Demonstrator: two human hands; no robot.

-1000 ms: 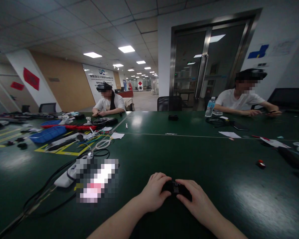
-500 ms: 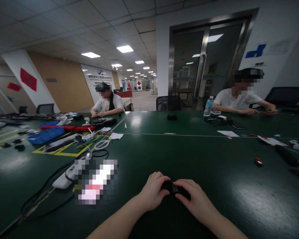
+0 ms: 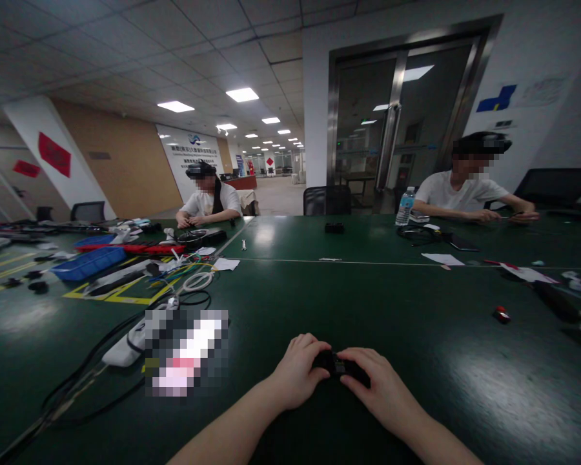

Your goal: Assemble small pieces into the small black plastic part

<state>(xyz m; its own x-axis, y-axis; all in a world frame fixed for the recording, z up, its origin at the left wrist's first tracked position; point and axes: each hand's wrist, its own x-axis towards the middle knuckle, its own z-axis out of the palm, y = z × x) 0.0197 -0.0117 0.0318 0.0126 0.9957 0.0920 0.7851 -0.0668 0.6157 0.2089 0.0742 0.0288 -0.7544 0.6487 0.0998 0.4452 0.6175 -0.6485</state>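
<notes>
A small black block-like part (image 3: 337,365) lies between my two hands, low over the dark green table (image 3: 392,297) near its front edge. My left hand (image 3: 300,368) grips its left end, thumb below and fingers above. On the other end, my right hand (image 3: 375,384) holds it in the same way. Some lighter detail shows on the middle of the part, but its exact kind is too small and dark to make out. Both hands cover its ends.
To the left are a white power strip (image 3: 121,352) with black cables, a blurred-out bright screen (image 3: 193,355) and a blue tray (image 3: 90,263). A red-and-black object (image 3: 501,314) sits at right. Across the table are a water bottle (image 3: 405,206), a black block (image 3: 334,228) and two seated people.
</notes>
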